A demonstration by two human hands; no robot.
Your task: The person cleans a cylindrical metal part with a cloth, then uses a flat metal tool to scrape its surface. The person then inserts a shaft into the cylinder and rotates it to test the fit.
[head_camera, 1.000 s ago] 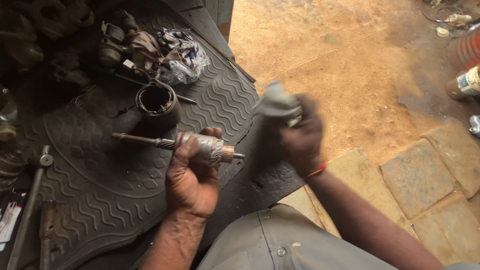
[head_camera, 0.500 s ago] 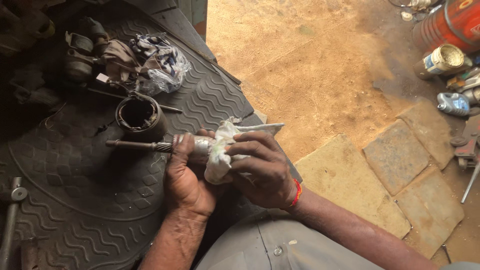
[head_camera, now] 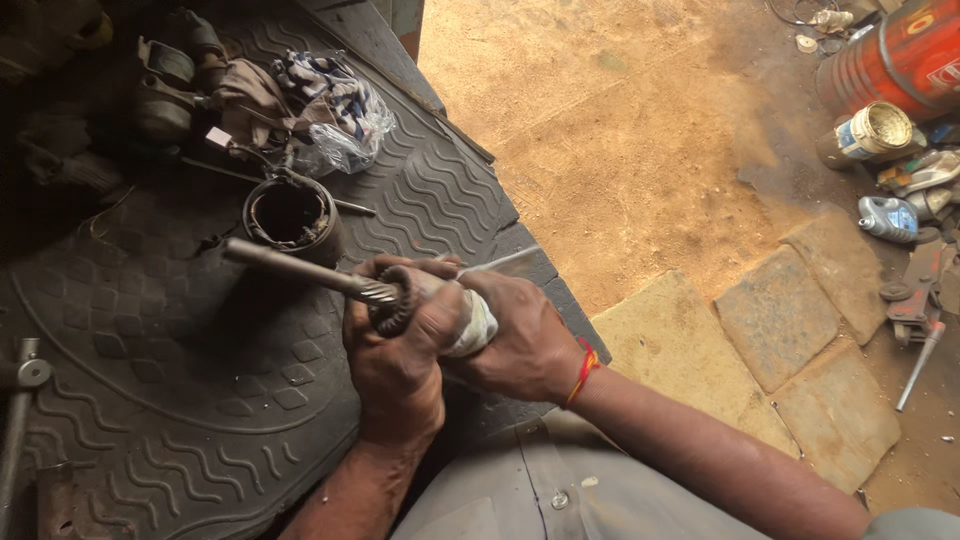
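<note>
My left hand [head_camera: 395, 350] grips a metal armature shaft [head_camera: 300, 268] with a small toothed gear near my fingers; the shaft's thin end points up and left over the black rubber mat [head_camera: 190, 400]. My right hand [head_camera: 515, 335] is closed around a pale cloth [head_camera: 475, 320] wrapped over the shaft's thicker end, pressed against my left hand. A red thread band circles my right wrist. The part of the shaft under the cloth is hidden.
A dark cylindrical metal housing [head_camera: 290, 215] stands on the mat behind the shaft. Crumpled plastic bag [head_camera: 335, 105] and greasy parts lie at the back. A metal rod [head_camera: 15, 420] lies at the left. Red drum [head_camera: 900, 60], tin can [head_camera: 865, 130] and bottles stand on the dirt floor to the right.
My right hand brought the cloth from up in the air down onto the shaft and closed around it. The shaft has tilted so its thin end points up and left.
</note>
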